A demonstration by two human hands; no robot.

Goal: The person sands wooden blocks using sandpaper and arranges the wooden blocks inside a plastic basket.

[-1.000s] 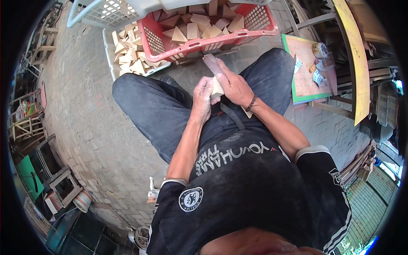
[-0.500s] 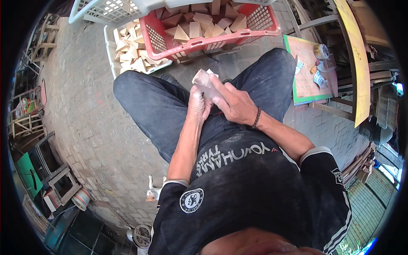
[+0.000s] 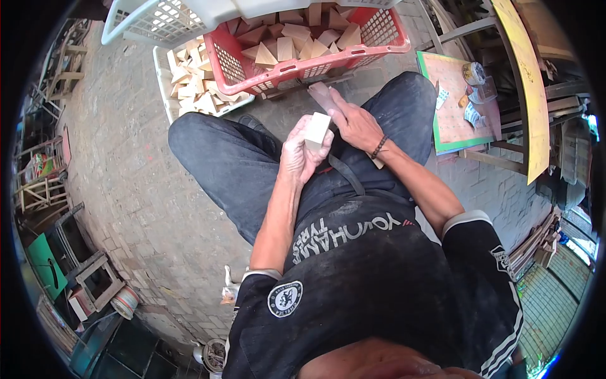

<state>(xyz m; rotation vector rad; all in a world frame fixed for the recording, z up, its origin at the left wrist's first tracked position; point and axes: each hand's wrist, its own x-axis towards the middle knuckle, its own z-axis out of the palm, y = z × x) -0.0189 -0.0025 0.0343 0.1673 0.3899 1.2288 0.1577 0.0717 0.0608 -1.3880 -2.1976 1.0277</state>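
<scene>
My left hand (image 3: 300,151) is closed around a small pale wooden block (image 3: 318,128), its smooth face turned up towards me. Up and to the right, my right hand (image 3: 358,126), with a beaded bracelet at the wrist, grips a flat, dusty pinkish-grey piece of sandpaper (image 3: 323,96). The sandpaper is apart from the block and points towards the crates. Both hands are over my lap, between my spread knees. Pale dust coats the left fingers.
A red crate (image 3: 268,81) of wedge-shaped wooden blocks stands ahead, beside a white crate (image 3: 169,101) of similar pieces. Another white crate (image 3: 170,22) overhangs them. A green-edged board (image 3: 454,120) at right holds a tin (image 3: 473,74). A cat (image 3: 229,290) lies at left.
The sandpaper has come off the block, my right hand moving forward with it. My left hand has turned the block, so its clean pale face now shows.
</scene>
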